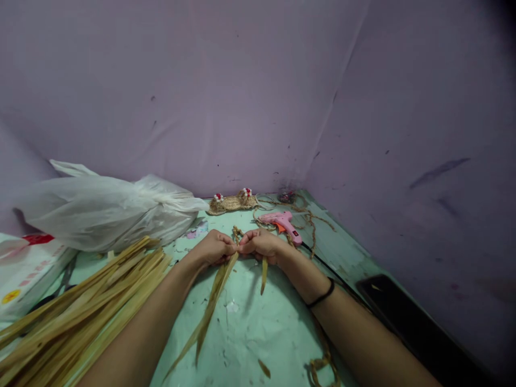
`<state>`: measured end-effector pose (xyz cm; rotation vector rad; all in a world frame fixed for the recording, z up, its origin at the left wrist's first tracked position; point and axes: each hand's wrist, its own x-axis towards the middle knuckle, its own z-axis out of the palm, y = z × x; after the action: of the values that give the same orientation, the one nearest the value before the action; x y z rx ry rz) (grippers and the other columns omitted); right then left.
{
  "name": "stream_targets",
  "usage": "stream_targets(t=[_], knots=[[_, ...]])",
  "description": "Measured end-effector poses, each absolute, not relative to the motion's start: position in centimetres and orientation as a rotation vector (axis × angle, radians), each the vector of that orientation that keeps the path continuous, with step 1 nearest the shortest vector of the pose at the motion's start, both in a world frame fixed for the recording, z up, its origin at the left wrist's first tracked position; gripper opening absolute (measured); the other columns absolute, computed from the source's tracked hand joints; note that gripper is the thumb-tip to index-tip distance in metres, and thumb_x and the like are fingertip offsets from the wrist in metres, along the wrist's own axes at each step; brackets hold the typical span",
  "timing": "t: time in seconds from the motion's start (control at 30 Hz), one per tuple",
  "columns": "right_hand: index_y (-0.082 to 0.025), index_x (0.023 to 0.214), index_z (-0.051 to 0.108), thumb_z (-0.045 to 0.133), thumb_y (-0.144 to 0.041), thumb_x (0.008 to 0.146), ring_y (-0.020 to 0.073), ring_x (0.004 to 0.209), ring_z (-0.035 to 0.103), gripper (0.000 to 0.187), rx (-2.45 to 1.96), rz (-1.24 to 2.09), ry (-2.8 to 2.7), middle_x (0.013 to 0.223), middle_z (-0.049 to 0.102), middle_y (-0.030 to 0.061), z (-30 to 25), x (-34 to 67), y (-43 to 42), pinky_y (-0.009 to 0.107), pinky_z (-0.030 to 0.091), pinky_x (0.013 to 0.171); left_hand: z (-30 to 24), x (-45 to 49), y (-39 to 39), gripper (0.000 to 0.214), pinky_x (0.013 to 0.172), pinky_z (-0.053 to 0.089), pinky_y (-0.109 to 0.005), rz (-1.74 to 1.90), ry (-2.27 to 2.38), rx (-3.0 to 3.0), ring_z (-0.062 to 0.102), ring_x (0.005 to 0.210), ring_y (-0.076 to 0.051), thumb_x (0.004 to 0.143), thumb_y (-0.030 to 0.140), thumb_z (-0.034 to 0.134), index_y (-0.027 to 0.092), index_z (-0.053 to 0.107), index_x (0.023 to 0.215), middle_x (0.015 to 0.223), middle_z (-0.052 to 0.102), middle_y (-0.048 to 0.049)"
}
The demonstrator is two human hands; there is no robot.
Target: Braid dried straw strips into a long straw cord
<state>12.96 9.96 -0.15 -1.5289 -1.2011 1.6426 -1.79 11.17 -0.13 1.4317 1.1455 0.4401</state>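
Note:
My left hand (pixel 217 248) and my right hand (pixel 260 244) meet over the green tabletop (pixel 242 328), both closed in a pinch. Between them they grip dried leaf strips (pixel 215 295), whose long split ends hang down toward me from the left hand. A shorter strip end (pixel 264 277) hangs below the right hand. Just beyond the fingertips a short braided cord (pixel 237 233) made of similar strips sticks out. The fingertips cover the spot where cord and strips join.
A pink glue gun (pixel 282 221) with a black cable lies beyond my right hand. Woven slippers (pixel 231 203) with beaded flowers rest by the wall. Left are a white plastic bag (pixel 116 209), a pile of dried strips (pixel 92 306) and scissors (pixel 66 277). A dark phone-like slab (pixel 407 322) lies right.

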Motion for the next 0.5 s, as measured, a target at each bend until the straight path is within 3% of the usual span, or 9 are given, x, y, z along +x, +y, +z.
stream_targets(t=[0.33, 0.5], knots=[[-0.010, 0.055, 0.055, 0.051, -0.007, 0.060, 0.0012, 0.028, 0.027, 0.007, -1.387, 1.773, -1.121, 0.043, 0.052, -0.0023, -0.33, 12.93, 9.82, 0.016, 0.014, 0.029, -0.12, -1.72, 10.82, 0.007, 0.032, 0.012, -0.018, 0.499, 1.223, 1.295, 0.023, 0.027, -0.003, 0.051, 0.019, 0.050, 0.013, 0.051, 0.051, 0.034, 0.042, 0.0056], [-0.010, 0.049, 0.054, 0.051, -0.008, 0.057, 0.0017, 0.029, 0.027, 0.008, -1.463, 1.648, -1.170, 0.037, 0.046, -0.0033, -0.99, 12.43, 9.57, 0.017, 0.014, 0.031, -0.17, -1.30, 10.73, 0.006, 0.034, 0.017, -0.018, 0.465, 1.307, 1.414, 0.026, 0.030, -0.004, 0.050, 0.014, 0.047, 0.012, 0.052, 0.048, 0.032, 0.040, 0.0049]])
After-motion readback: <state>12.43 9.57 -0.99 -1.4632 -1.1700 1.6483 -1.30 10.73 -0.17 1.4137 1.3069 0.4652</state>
